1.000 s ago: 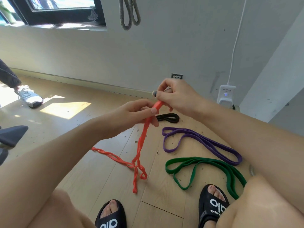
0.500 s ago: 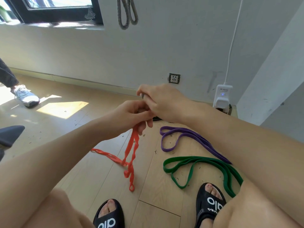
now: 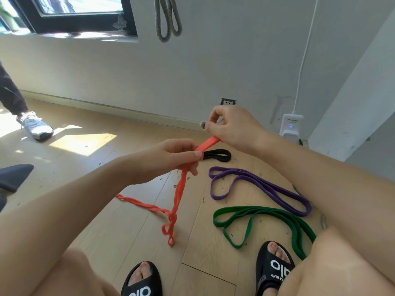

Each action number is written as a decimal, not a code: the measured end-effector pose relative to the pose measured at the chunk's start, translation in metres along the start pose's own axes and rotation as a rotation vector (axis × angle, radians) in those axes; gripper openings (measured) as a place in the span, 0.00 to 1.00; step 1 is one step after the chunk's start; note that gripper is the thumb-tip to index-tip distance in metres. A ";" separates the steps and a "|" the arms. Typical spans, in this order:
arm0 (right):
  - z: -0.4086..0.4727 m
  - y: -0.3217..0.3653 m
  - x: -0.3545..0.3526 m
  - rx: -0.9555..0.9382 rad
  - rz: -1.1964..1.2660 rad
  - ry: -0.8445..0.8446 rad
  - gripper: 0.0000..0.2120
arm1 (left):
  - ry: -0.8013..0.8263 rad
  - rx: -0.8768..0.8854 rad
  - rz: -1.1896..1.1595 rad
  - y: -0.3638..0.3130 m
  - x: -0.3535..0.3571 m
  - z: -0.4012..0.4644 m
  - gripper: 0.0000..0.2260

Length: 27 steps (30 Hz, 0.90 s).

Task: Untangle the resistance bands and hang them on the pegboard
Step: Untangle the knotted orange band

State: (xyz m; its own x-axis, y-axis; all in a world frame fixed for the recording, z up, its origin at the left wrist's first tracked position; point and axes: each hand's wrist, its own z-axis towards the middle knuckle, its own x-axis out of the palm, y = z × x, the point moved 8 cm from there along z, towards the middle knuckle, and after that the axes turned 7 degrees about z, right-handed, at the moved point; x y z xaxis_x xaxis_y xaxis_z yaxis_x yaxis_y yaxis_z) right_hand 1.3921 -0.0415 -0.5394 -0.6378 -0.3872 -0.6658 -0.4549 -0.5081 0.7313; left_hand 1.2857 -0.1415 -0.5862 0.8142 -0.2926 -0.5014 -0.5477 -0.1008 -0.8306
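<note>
Twisted orange band [image 3: 180, 189] pinched by the left hand [image 3: 171, 159] and gripped at its upper end by the right hand [image 3: 233, 127], tail trailing on the floor [image 3: 96, 167], purple band [image 3: 256, 186], green band [image 3: 267, 218] and black band [image 3: 218, 155] lying flat just right of it.

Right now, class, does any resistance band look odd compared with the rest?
Yes: the orange band is twisted along its length and bunched into small loops near the floor, held by both hands. The purple band, green band and black band lie flat in plain loops.
</note>
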 end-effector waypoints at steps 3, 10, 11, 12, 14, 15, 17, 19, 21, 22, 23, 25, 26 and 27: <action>-0.003 -0.002 0.003 -0.011 -0.151 0.065 0.13 | -0.007 -0.007 -0.007 0.001 0.002 0.002 0.10; -0.005 0.019 0.021 -0.130 -0.350 0.104 0.13 | 0.015 -0.052 -0.046 0.001 0.008 0.003 0.10; -0.007 0.019 0.026 -0.112 -0.259 0.144 0.13 | 0.008 -0.043 -0.051 0.001 0.008 0.004 0.10; -0.009 0.017 0.032 -0.076 -0.165 0.195 0.15 | 0.000 -0.036 -0.053 0.000 0.008 0.004 0.10; -0.014 0.011 0.044 -0.012 -0.100 0.288 0.18 | -0.006 -0.036 -0.053 0.001 0.007 0.003 0.11; -0.015 0.007 0.047 0.003 -0.099 0.308 0.19 | -0.001 -0.033 -0.048 0.001 0.008 0.003 0.11; -0.013 0.005 0.044 0.007 -0.082 0.285 0.19 | 0.009 -0.017 -0.022 0.001 0.007 0.001 0.12; -0.008 0.007 0.036 -0.002 -0.076 0.230 0.16 | 0.005 -0.007 -0.015 -0.001 0.004 0.001 0.14; -0.006 0.007 0.027 0.004 -0.037 0.176 0.13 | 0.002 -0.001 -0.001 -0.001 0.002 0.001 0.15; -0.005 0.006 0.023 0.001 -0.013 0.149 0.12 | 0.009 -0.004 0.013 -0.001 0.002 0.001 0.14; -0.005 0.005 0.020 -0.003 0.001 0.126 0.12 | 0.023 -0.014 0.007 0.000 0.003 0.001 0.13; -0.005 0.002 0.016 -0.005 -0.007 0.109 0.12 | 0.056 -0.037 -0.062 0.003 0.006 0.002 0.13; -0.005 0.000 0.015 -0.006 -0.023 0.113 0.13 | 0.062 -0.038 -0.089 0.004 0.007 0.003 0.13; -0.005 -0.001 0.016 -0.007 -0.039 0.123 0.15 | 0.059 -0.031 -0.096 0.003 0.007 0.003 0.13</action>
State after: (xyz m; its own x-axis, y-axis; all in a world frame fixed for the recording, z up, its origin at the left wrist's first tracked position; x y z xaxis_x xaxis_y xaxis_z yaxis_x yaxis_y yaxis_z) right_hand 1.3850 -0.0511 -0.5515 -0.5382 -0.4587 -0.7070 -0.4733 -0.5296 0.7039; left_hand 1.2902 -0.1412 -0.5925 0.8511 -0.3355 -0.4037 -0.4739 -0.1604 -0.8658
